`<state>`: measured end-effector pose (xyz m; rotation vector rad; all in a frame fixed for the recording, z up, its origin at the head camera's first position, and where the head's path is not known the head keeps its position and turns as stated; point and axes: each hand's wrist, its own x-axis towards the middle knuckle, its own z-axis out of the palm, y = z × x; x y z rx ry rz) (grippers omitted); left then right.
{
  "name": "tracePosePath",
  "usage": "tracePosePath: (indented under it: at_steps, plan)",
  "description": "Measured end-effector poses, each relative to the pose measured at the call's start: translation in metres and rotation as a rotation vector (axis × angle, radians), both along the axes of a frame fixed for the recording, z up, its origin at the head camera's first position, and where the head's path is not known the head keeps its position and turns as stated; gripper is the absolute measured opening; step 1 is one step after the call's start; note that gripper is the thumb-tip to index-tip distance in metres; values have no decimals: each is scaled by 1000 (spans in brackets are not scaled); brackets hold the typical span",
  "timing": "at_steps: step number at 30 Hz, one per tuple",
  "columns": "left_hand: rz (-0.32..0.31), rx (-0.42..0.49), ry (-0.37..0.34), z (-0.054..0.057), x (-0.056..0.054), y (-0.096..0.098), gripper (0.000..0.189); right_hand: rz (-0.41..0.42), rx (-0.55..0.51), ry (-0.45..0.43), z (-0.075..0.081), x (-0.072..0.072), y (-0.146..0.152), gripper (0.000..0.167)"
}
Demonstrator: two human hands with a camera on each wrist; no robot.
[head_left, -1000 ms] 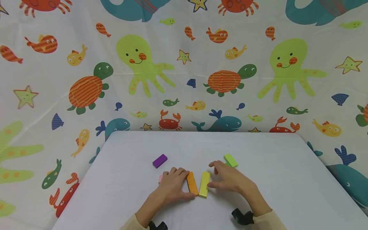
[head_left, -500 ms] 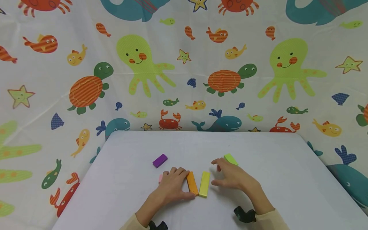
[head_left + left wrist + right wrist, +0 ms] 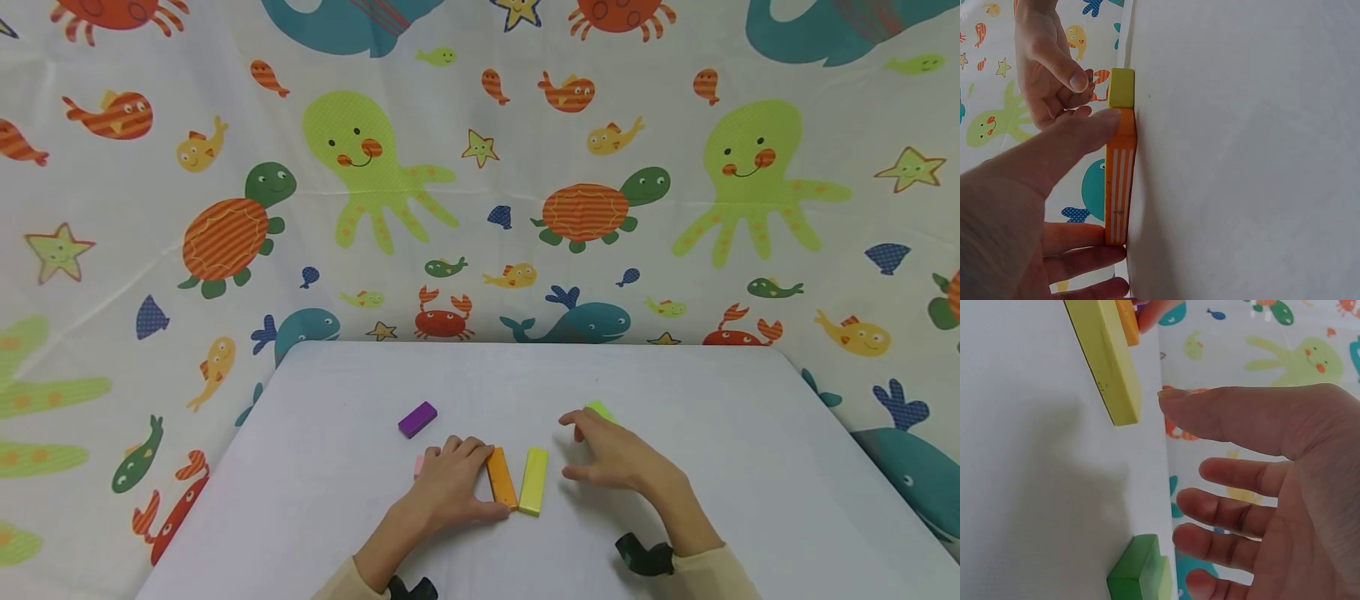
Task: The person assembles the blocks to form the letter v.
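Observation:
My left hand [image 3: 448, 487] pinches an orange block [image 3: 502, 479] lengthwise, thumb at its near end and a finger at its far end. A yellow block [image 3: 533, 481] lies to its right; their near ends almost meet and their far ends spread apart. My right hand [image 3: 618, 454] hovers right of the yellow block, thumb and fingers apart, with nothing between them. Partly behind that hand lies a lime green block [image 3: 602, 410]. A darker green block [image 3: 1135, 569] beside it shows in the right wrist view but is hidden in the head view.
A purple block [image 3: 417, 419] lies on the white table [image 3: 330, 467], farther back on the left. A pink block [image 3: 418, 466] shows only partly behind my left hand. A cloth printed with sea animals hangs behind the table.
My right hand has let go of the yellow block and moved right, away from it, covering the green block. My left hand and the orange block have stayed put.

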<state>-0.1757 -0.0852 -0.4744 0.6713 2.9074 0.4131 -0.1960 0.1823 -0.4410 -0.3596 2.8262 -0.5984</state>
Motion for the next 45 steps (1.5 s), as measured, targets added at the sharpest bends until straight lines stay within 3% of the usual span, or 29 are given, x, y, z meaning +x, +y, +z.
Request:
tracePosePath:
  at_steps: [18,45]
  plan:
    - [3,-11,1,-1,0,1,90,40,-33,43,-1,-3,18,68]
    - [-3,-11,-4,0,-1,0,89,18,-44,-28,0,-7,33,68]
